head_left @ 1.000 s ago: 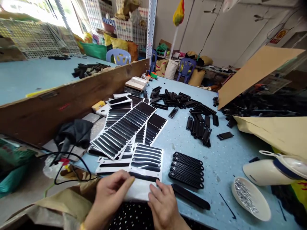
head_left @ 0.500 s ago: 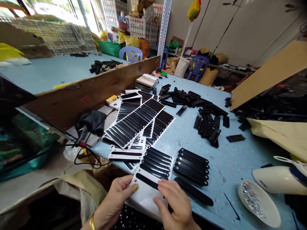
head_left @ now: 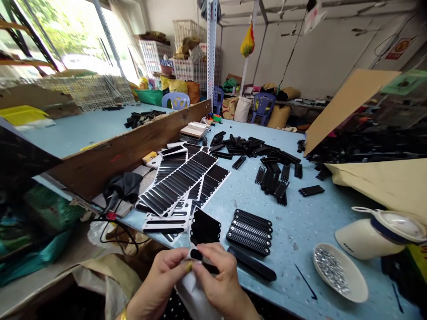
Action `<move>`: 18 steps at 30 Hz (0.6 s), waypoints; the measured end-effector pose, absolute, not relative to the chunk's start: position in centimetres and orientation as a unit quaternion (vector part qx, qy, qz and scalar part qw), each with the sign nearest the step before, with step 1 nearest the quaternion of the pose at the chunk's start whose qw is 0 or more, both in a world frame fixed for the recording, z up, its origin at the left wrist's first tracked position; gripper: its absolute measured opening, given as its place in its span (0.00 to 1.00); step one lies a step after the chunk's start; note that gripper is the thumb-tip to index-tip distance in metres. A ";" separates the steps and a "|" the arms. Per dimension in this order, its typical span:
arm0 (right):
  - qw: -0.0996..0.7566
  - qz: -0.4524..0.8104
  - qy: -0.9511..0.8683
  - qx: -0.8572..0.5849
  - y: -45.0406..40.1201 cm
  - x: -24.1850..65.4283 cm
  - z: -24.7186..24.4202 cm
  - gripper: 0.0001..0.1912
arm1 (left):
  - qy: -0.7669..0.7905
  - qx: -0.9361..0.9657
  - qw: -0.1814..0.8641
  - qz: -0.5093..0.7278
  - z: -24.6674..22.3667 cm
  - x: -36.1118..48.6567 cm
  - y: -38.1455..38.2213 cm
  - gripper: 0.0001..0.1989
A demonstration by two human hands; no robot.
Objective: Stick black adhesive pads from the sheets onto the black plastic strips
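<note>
A sheet of black stickers (head_left: 205, 227) on white backing is held up at the table's front edge and is bent at its lower part. My left hand (head_left: 160, 280) pinches its left side between thumb and fingers. My right hand (head_left: 222, 280) is closed at the sheet's other side, thumb close to my left thumb, by the rounded end of a black strip. Whether that strip is lifted from the backing I cannot tell. Just beyond my right hand lie a row of textured black bars (head_left: 250, 231) and a smooth black bar (head_left: 252, 264).
More sticker sheets (head_left: 180, 182) overlap at the left. Loose black pieces (head_left: 273, 178) are heaped farther back. At the right stand a dish of small silvery parts (head_left: 356, 284), a thin black hex key (head_left: 306, 282) and a cream lidded cup (head_left: 363, 240). A wooden board (head_left: 133, 144) edges the table.
The sheet, flat and tilted before, is now bent. My right hand has moved left to meet my left hand at the strip. The camera view has tilted up.
</note>
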State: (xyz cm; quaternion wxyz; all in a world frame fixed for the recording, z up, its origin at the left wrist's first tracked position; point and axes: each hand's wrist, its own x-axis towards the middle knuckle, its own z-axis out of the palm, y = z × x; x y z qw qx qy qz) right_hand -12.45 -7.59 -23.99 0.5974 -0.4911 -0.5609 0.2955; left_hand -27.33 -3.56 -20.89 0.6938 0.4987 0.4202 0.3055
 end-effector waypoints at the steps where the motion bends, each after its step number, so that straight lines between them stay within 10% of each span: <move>1: 0.605 0.303 -0.555 -0.483 -7.7 -12.2 -23.8 0.14 | 0.424 0.520 0.673 0.311 -20.6 -27.2 -3.7 0.11; 14: 0.661 0.565 -0.315 -0.380 -6.0 -8.8 -20.4 0.16 | 0.462 0.484 0.659 0.344 -17.1 -26.2 -5.7 0.14; 18: 0.772 0.486 -0.252 -0.323 -6.1 -2.5 -16.0 0.15 | 0.512 0.536 0.508 0.439 -12.4 -27.2 -0.6 0.13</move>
